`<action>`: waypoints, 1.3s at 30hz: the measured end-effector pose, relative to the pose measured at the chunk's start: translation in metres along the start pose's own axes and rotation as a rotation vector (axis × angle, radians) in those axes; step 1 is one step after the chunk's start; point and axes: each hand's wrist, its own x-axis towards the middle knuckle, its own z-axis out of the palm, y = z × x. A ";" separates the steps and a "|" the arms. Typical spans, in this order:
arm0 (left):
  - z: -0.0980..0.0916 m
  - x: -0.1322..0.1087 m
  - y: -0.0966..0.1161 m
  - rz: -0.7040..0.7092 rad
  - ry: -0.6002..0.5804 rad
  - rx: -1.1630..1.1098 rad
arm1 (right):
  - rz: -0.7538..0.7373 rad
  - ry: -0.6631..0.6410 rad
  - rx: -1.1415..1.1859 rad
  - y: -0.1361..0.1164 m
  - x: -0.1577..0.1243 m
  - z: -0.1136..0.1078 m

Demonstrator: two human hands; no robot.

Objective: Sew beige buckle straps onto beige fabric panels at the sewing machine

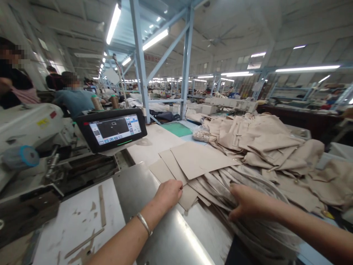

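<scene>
My left hand (pixel 168 193), with a metal bangle on its wrist, is closed at the near edge of some flat beige fabric panels (pixel 202 160). Its curled fingers hide whatever may be between them. My right hand (pixel 246 201) grips a bundle of long beige fabric pieces (pixel 220 184), thumb and fingers on either side of it. The bundle fans out toward the panels and droops over the table edge below my right wrist. Under the panels lies a shiny metal plate (pixel 154 221).
A sewing machine (pixel 27 121) with a lit control screen (pixel 116 129) stands on the left. Fabric scraps (pixel 102 206) lie on a white board. A large heap of beige sewn fabric (pixel 256 136) fills the right. Blue metal posts (pixel 186 62) rise behind; people sit and stand at far left.
</scene>
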 end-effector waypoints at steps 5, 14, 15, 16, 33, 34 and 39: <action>-0.001 -0.001 -0.002 0.005 0.020 -0.019 | 0.009 0.001 0.091 -0.003 0.005 -0.020; -0.018 -0.006 0.005 -0.066 0.202 -0.069 | 0.009 0.116 0.583 0.001 0.011 -0.100; -0.019 -0.006 0.005 -0.076 0.211 -0.072 | 0.007 0.149 0.609 -0.001 0.012 -0.103; -0.019 -0.006 0.004 -0.084 0.215 -0.076 | 0.003 0.176 0.611 -0.002 0.014 -0.106; -0.022 0.028 0.017 -0.023 0.271 -0.197 | 0.143 0.161 0.371 0.020 0.039 -0.094; -0.020 0.027 0.017 -0.019 0.273 -0.199 | 0.159 0.139 0.336 0.025 0.039 -0.087; -0.014 0.023 0.015 -0.030 0.254 -0.191 | 0.132 0.043 0.139 0.046 0.039 -0.054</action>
